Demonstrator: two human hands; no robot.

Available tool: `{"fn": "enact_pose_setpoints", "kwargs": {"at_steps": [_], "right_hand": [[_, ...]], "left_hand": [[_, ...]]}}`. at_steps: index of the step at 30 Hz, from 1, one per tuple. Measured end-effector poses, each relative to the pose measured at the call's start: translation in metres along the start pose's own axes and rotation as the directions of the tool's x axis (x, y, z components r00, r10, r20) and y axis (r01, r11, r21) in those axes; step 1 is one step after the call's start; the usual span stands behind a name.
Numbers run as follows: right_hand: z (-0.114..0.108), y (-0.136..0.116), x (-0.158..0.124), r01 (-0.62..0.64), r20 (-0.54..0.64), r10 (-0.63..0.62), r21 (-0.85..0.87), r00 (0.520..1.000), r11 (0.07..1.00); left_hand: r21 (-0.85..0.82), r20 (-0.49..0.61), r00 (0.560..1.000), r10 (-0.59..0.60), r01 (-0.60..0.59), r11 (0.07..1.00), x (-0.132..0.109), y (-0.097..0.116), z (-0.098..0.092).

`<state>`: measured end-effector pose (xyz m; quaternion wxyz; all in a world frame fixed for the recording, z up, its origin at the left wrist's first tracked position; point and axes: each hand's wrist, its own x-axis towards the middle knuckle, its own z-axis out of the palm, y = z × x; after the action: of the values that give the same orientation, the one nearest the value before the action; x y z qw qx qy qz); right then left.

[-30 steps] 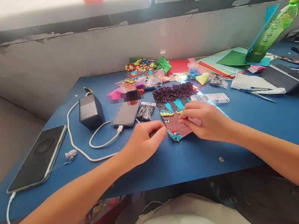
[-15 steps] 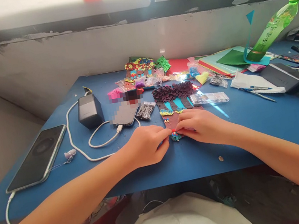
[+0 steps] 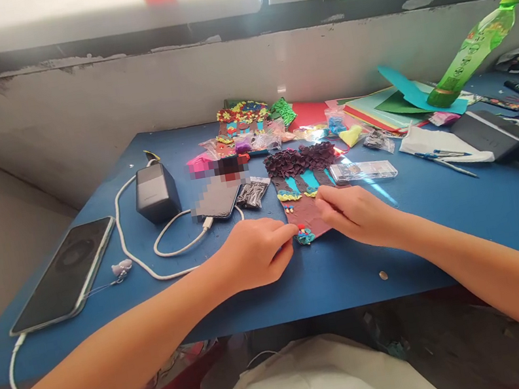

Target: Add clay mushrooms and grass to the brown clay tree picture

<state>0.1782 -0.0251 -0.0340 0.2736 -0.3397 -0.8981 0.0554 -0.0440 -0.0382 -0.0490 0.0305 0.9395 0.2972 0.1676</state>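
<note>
A brown clay picture (image 3: pixel 305 213) lies on the table before me, with dark ruffled clay (image 3: pixel 301 159) along its far end and blue and yellow pieces below that. At its near edge sits a small teal-and-red clay piece (image 3: pixel 305 236). My left hand (image 3: pixel 263 251) is closed, its fingertips at the left side of that piece; whatever they pinch is hidden. Over the picture's right side, my right hand (image 3: pixel 356 213) is closed with thumb and forefinger together, apart from the small piece. I cannot make out anything in it.
A clear plastic box (image 3: pixel 364 171) and small bags (image 3: pixel 254 193) lie close by. Left are phones (image 3: pixel 66 273), a black power block (image 3: pixel 155 192) and white cables. A green bottle (image 3: pixel 474 52) leans at back right on blue paper (image 3: pixel 404 88).
My right hand has drawn back rightward from the small clay piece, uncovering more of it. My left hand stays put. The blue paper by the bottle has flopped over to the left.
</note>
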Motion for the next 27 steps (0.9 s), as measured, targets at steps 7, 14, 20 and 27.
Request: {"fn": "enact_pose_setpoints", "kwargs": {"at_steps": [7, 14, 20, 27], "right_hand": [[0.0048, 0.0013, -0.0007, 0.260, -0.215, -0.283, -0.128, 0.935, 0.957], [0.0047, 0.0017, -0.0026, 0.334, -0.300, -0.359, -0.133, 0.884, 0.933], [0.0035, -0.0025, -0.0065, 0.318, -0.414, -0.373, -0.198, 0.830, 0.927], [0.0070, -0.0023, -0.0055, 0.176, -0.378, -0.228, -0.168, 0.897, 0.970]], "left_hand": [[0.039, 0.009, 1.000, 0.013, -0.013, 0.999, 0.0005, 0.0004, 0.0000], [0.064, -0.083, 0.994, 0.075, -0.070, 0.996, -0.0016, -0.0022, 0.0053], [0.080, -0.090, 0.993, 0.079, -0.072, 0.994, -0.0009, -0.0009, 0.0030], [-0.049, -0.143, 0.990, 0.012, -0.020, 0.999, -0.0006, 0.0018, 0.0028]]}}
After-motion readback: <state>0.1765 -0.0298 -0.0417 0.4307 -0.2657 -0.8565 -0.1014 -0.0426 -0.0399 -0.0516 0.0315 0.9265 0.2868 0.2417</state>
